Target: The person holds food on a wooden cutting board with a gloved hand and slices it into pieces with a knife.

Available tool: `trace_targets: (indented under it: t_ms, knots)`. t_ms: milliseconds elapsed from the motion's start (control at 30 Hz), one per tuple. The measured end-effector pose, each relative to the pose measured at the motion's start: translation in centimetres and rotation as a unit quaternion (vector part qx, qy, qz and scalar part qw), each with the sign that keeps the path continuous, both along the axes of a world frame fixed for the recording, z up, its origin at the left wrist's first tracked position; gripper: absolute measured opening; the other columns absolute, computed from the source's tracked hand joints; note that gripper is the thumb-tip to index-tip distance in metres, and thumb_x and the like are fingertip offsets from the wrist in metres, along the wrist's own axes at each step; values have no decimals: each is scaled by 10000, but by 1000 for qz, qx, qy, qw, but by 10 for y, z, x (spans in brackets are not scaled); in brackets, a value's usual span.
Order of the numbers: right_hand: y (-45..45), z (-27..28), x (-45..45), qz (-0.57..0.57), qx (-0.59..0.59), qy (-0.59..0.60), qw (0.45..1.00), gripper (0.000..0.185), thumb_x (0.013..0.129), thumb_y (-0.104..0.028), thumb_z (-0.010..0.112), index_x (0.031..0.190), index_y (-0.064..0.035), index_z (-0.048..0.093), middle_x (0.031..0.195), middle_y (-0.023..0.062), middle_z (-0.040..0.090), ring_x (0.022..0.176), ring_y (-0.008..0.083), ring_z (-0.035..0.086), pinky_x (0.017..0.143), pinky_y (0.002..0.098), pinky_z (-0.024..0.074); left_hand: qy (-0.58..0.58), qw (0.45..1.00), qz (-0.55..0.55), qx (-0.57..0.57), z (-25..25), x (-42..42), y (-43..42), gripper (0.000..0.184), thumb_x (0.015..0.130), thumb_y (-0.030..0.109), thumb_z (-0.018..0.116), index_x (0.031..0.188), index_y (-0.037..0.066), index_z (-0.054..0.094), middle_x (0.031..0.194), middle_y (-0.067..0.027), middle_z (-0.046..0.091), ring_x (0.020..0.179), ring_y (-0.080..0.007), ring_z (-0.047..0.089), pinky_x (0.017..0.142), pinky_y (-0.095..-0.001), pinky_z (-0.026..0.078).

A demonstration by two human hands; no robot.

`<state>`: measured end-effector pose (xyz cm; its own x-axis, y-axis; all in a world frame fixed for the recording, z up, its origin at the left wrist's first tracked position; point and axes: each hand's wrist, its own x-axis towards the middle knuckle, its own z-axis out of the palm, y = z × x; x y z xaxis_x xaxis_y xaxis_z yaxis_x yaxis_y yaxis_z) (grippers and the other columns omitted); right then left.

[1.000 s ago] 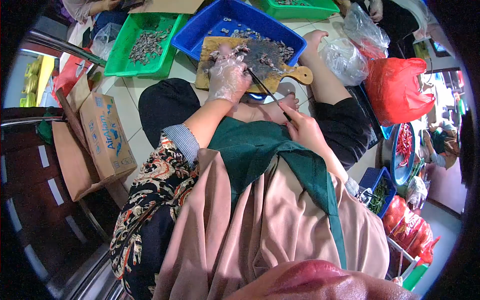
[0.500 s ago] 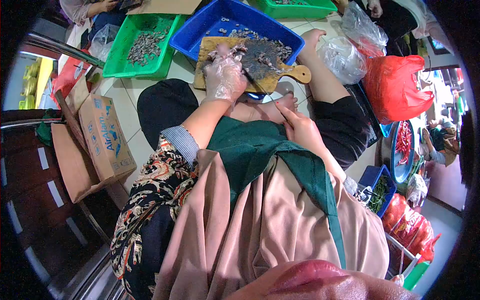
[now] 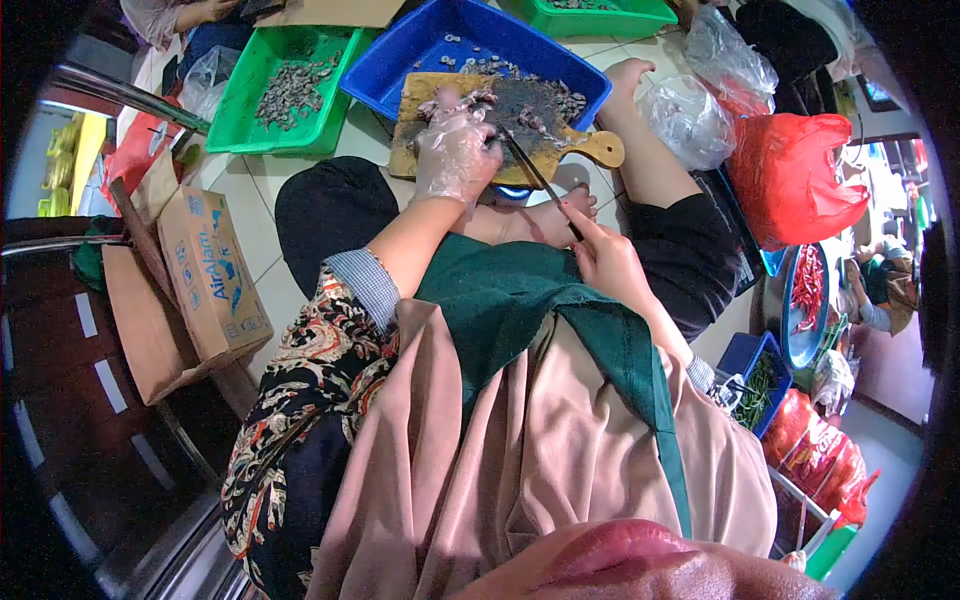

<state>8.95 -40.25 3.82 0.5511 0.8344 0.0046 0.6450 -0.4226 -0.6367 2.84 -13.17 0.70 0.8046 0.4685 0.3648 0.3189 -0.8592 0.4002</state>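
A wooden cutting board point(image 3: 550, 158) with a handle lies across the front of a blue tub point(image 3: 375, 75), its surface stained dark. On it are small grey-purple pieces of squid point(image 3: 532, 118). My left hand point(image 3: 452, 155), in a clear plastic glove, is closed over squid at the board's left side; part of what it grips is hidden under the fingers. My right hand point(image 3: 603, 252) is bare and wrapped round the handle of a knife point(image 3: 532, 168). The blade slants up and left over the board, its tip beside my left fingers. Cut squid rings lie in the tub behind.
To the left stand a green tub point(image 3: 325, 130) of small grey pieces and a cardboard box point(image 3: 215, 270). At right are a red plastic bag point(image 3: 795, 180), clear bags point(image 3: 685, 120), a basin of red chillies point(image 3: 808, 285) and a blue crate point(image 3: 765, 385) of green vegetables. Other people sit nearby.
The knife has tilted more upright, its blade now showing over the board near my left fingers. My right hand has shifted slightly, while my left hand stays almost in place.
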Motion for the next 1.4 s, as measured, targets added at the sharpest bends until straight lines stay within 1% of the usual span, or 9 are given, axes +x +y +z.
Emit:
trace_targets:
  t_ms: [233,333,433,533,733,1133,1267,1367,1400]
  knots:
    - [4,11,-4,-10,-24,26,999,560,910,-30,613,1451,-165,558,937,269,676,876,450,677,808,509,551,12,998,-30,53,-1,8,3,152,812,229,715,874,101,768,946,-134,711,969,-355,668,867,-497,534]
    - [5,9,-4,-6,-17,18,1000,562,910,-28,609,1452,-166,557,936,270,675,876,450,677,810,510,550,5,998,-17,65,-1,10,3,159,791,193,688,810,52,760,910,-158,720,1013,-340,684,1091,-488,452]
    - [5,9,-5,-12,-26,17,999,565,910,-24,604,1455,-163,554,936,269,673,875,452,675,813,510,549,13,997,-18,71,4,7,1,173,792,200,696,834,45,761,942,-162,727,1050,-350,678,1071,-499,462]
    - [5,8,-3,-22,-17,14,1000,567,909,-23,601,1458,-158,550,935,269,670,873,453,671,813,510,548,-56,986,26,158,-10,8,5,150,815,217,709,858,78,744,967,-141,709,1009,-364,659,886,-507,525]
    - [5,7,-4,-13,-7,29,999,577,906,-23,603,1464,-155,544,927,270,667,876,452,670,819,506,545,2,1000,1,12,-6,2,5,168,811,207,730,922,91,780,983,-154,703,1000,-364,662,895,-505,524]
    - [8,7,-2,5,-10,39,999,587,890,-9,615,1458,-140,553,932,283,686,904,456,678,829,505,547,-44,997,-56,25,-11,6,9,146,807,196,719,898,106,789,941,-146,715,952,-359,677,892,-499,523]
    - [14,3,5,18,16,40,999,595,895,-1,607,1471,-135,543,919,290,685,883,487,669,818,494,555,-30,998,-52,23,-8,7,5,129,803,196,709,857,110,788,919,-116,713,976,-330,680,999,-510,473]
    - [10,3,10,-4,-14,96,995,598,923,-3,593,1501,-135,516,859,244,699,760,400,702,744,434,572,-51,997,-37,32,-10,6,3,130,810,188,712,877,108,790,937,-137,722,954,-348,683,907,-492,522]
    - [8,4,12,-29,-27,160,986,597,941,0,584,1515,-144,506,818,186,675,696,300,655,689,391,552,-45,998,-32,30,-9,5,2,130,816,192,713,878,108,790,946,-138,726,961,-346,684,907,-489,525]
